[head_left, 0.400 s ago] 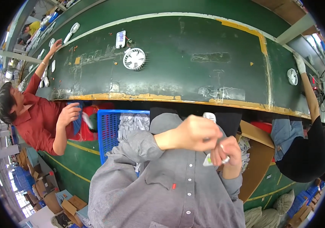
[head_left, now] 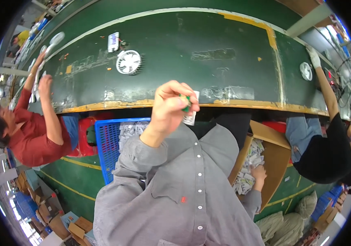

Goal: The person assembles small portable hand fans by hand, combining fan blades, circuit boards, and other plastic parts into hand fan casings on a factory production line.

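Observation:
Raised in front of my chest, near the table's front edge, my left hand (head_left: 169, 107) is closed with thumb and fingers pinched together. They hold a small white and green part (head_left: 191, 118), whose exact kind I cannot make out; its upper part is covered by the fingers. Lower on the right, my right hand (head_left: 259, 173) reaches into an open cardboard box (head_left: 277, 164) at my side. Small white wrapped pieces (head_left: 244, 180) fill the box, and the hand's fingertips are among them, partly hidden.
On the green table (head_left: 163, 49) ahead lie a white round fan part (head_left: 128, 62) and a small white module (head_left: 113, 42). A blue crate (head_left: 106, 152) of white pieces stands at my left. Co-workers sit on both sides, one in red (head_left: 40, 137), one in black (head_left: 323, 158).
My hands were together before my chest; now the left is up near the table edge with the part. The right has dropped into the cardboard box. The co-worker at left raised an arm.

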{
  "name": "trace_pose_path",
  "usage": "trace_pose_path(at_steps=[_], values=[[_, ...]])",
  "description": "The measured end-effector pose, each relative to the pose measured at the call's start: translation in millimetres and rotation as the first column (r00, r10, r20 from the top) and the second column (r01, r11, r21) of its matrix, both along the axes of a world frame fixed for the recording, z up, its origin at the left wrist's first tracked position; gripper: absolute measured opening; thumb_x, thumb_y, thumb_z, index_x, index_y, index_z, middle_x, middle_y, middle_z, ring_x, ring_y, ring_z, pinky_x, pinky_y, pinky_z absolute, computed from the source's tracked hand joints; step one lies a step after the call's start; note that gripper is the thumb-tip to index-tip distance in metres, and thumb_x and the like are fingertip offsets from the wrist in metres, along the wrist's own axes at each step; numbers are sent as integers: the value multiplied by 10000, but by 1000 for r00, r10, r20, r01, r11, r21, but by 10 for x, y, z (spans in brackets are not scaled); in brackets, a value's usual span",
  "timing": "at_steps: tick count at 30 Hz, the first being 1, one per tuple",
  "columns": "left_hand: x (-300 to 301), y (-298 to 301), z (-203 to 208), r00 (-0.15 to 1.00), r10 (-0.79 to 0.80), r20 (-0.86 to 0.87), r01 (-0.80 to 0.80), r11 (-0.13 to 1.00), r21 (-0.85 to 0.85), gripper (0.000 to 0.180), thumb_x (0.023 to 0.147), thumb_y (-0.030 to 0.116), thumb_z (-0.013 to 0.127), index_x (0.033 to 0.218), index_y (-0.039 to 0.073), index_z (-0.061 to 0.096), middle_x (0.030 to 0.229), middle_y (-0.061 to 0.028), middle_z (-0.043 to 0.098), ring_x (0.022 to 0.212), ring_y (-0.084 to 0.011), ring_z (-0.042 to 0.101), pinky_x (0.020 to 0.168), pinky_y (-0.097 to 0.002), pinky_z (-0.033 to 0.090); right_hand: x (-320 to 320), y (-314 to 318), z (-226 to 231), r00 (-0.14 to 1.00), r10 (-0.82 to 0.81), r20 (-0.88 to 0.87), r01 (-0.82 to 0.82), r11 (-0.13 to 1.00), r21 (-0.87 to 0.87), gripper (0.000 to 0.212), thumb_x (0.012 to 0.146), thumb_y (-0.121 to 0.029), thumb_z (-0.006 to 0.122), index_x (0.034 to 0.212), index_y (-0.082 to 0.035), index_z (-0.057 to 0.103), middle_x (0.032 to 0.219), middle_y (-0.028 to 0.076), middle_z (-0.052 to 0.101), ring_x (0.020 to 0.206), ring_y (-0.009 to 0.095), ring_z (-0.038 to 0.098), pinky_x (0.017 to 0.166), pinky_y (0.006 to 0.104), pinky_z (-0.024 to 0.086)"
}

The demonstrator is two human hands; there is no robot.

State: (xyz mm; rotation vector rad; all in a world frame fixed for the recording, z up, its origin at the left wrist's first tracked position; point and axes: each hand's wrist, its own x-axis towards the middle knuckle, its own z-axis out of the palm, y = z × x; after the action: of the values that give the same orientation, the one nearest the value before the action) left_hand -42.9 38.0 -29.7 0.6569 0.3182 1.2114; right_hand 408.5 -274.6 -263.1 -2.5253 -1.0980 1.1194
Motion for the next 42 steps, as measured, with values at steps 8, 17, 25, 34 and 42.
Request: trace_pose_path(at_steps=[8, 17, 25, 34, 42], values=[[470, 2, 2, 853, -283, 439, 346, 935, -70, 189, 838, 107, 531, 1001, 59, 614, 876, -80, 568, 702, -160, 491, 482, -227, 379, -2072, 1629, 1593, 498, 308, -811, 433, 721, 540, 665, 933, -290, 586, 1449, 20, 303, 1349, 192, 504, 1163, 264, 563, 997, 384, 435], [823, -169, 298, 996, -60, -65, 67, 992, 110, 494, 865, 169, 606, 1313, 11, 472, 1350, -170, 502, 1227, -309, 508, 989, -418, 455, -2357, 1986, 1831, 105, 198, -975, 715, 666, 212, 309, 940, -139, 574, 1210, 5, 532, 1047, 157, 669, 767, 178, 675, 660, 299, 554], [-876, 988, -491, -310, 759, -572, 127, 630, 766, 632, 841, 253, 703, 1357, -11, 452, 1382, -224, 474, 1287, -358, 448, 1066, -420, 356, -1916, 1819, 1702, -437, 202, -876, 548, 832, -82, 529, 949, -475, 520, 1176, 1, 477, 739, 112, 594, 512, 155, 499, 484, 251, 398], [-687, 644, -851, -515, 676, -528, 362, 729, 580, 454, 864, 294, 665, 1233, 58, 546, 1396, -124, 472, 1322, -317, 414, 1127, -532, 228, -1830, 1902, 1790, -538, 315, -782, 467, 884, 34, 522, 960, -504, 490, 1062, 4, 432, 566, 69, 481, 424, 140, 389, 436, 263, 300], [-51, 275, -537, 160, 537, -828, 301, 773, 559, 114, 822, 28, 678, 895, -1, 596, 1164, -116, 642, 1127, -312, 569, 921, -380, 461, -1734, 1881, 1767, -548, 322, -772, 453, 890, 50, 599, 930, -556, 513, 1082, 20, 458, 563, 62, 497, 429, 116, 406, 429, 243, 307]])
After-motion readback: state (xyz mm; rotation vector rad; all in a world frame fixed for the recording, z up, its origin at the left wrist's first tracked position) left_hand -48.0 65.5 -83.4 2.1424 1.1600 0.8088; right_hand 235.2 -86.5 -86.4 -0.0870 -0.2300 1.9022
